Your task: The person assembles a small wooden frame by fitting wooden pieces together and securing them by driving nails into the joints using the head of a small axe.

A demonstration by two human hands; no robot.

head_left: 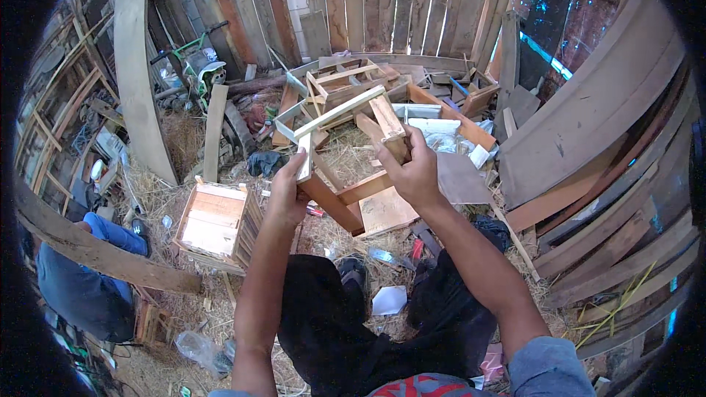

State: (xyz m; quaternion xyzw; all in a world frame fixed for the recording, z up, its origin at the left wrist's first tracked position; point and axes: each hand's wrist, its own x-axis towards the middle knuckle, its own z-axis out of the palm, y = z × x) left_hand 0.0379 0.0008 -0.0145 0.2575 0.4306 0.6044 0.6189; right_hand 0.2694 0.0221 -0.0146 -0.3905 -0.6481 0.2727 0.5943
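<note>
2-handed grip: the left hand (287, 190) and right hand (416, 170) clasp opposite sides of the open wooden frame (331, 204), aloft over straw-strewn floor (320, 237), right of a wooden box (213, 213), scrap boards (353, 77) piled far.

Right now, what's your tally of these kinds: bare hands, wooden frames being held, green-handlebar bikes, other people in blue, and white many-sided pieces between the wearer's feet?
Bare hands: 2
Held wooden frame: 1
Green-handlebar bike: 1
Other person in blue: 1
White many-sided piece: 1
Total: 6
</note>
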